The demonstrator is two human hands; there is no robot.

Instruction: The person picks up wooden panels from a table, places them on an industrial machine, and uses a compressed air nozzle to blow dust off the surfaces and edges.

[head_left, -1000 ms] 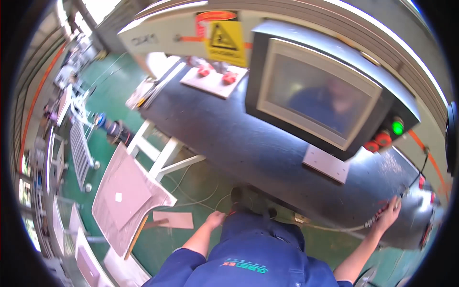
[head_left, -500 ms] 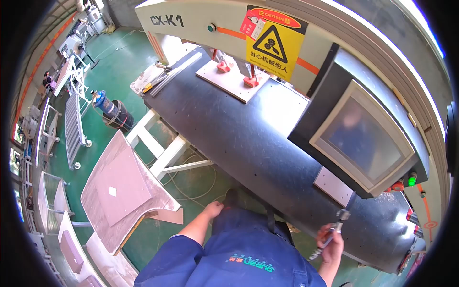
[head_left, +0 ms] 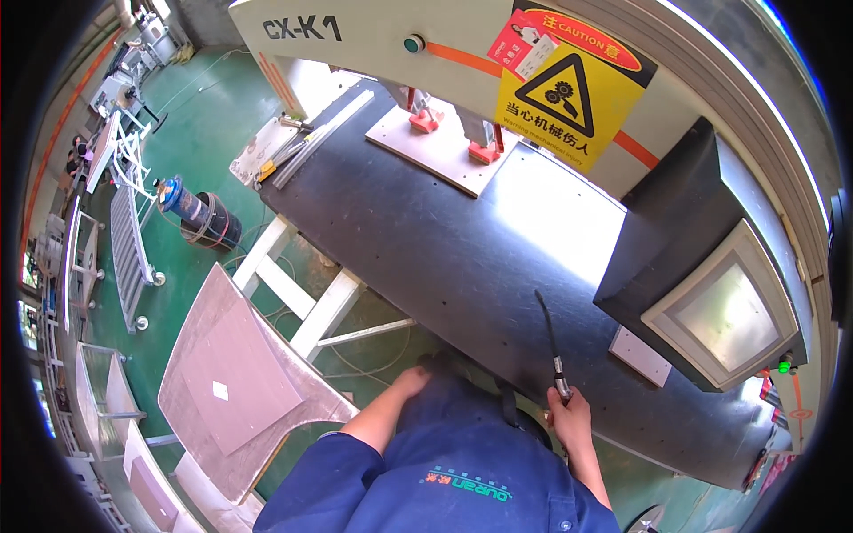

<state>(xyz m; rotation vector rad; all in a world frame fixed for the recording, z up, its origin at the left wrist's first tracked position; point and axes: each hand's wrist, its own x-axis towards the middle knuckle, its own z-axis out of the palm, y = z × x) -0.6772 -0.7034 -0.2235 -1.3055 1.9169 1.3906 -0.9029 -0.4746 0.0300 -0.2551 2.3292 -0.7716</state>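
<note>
My right hand (head_left: 569, 410) grips an air blow gun (head_left: 561, 377), whose silver body carries a long, thin black nozzle angled up over the dark metal worktable (head_left: 453, 266). My left hand (head_left: 412, 382) is beside my dark clothing at the table's near side, fingers curled; whatever it might hold is hidden. On the table's far part, a pale board (head_left: 409, 155) lies under red clamp pads (head_left: 484, 151). A smaller pale plate (head_left: 638, 354) is beside the screen housing (head_left: 720, 304) on the right.
A curved side stand (head_left: 191, 391) at my left holds a pinkish board (head_left: 249, 400). White frame legs (head_left: 324, 311) and loose hoses are under the table. Farther left are a roller trolley (head_left: 129, 266) and a blue cylinder (head_left: 182, 200). The machine beam (head_left: 373, 31) spans above.
My right hand has swung leftward from the table's right end and turned the blow gun nozzle upward. The screen housing sits farther right in view. My left hand has barely moved.
</note>
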